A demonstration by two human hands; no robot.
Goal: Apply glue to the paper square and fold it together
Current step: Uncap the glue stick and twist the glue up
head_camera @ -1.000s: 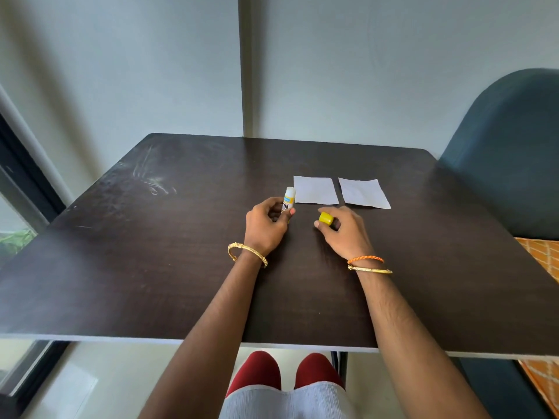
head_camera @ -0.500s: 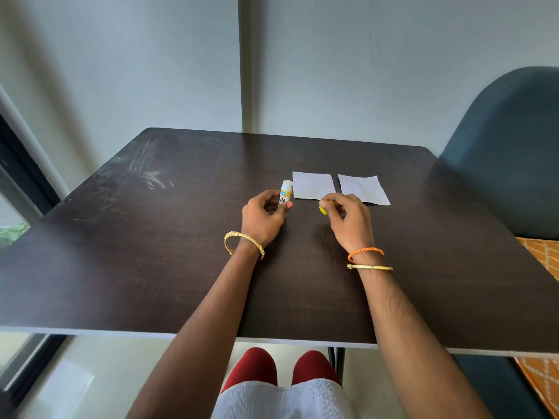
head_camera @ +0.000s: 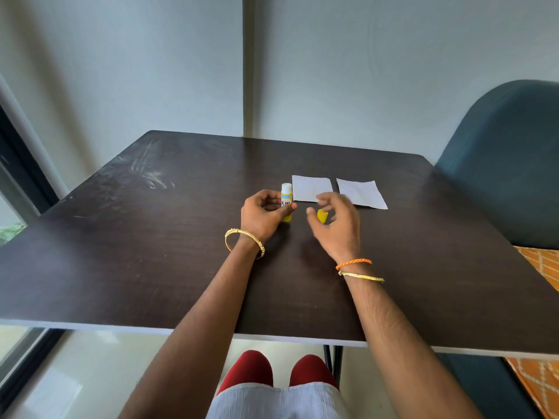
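Observation:
My left hand (head_camera: 261,213) grips a glue stick (head_camera: 286,196) that stands upright on the dark table (head_camera: 145,255), its white tip bare and its yellow base showing below my thumb. The yellow cap (head_camera: 322,216) is low by the table, tucked between the thumb and palm of my right hand (head_camera: 340,229). That hand's fingers are loosely spread and blurred, so whether it still grips the cap is unclear. Two white paper squares lie flat just beyond my hands: the left paper square (head_camera: 311,189) and the right paper square (head_camera: 361,193).
A dark blue chair back (head_camera: 508,176) rises past the table's right edge, with an orange patterned cushion (head_camera: 541,267) below it. A window frame (head_camera: 18,189) runs along the left. The wall stands close behind the table's far edge.
My right hand drew back from the left paper square toward me with the yellow cap, and its fingers loosened. My left hand and the glue stick stayed in place.

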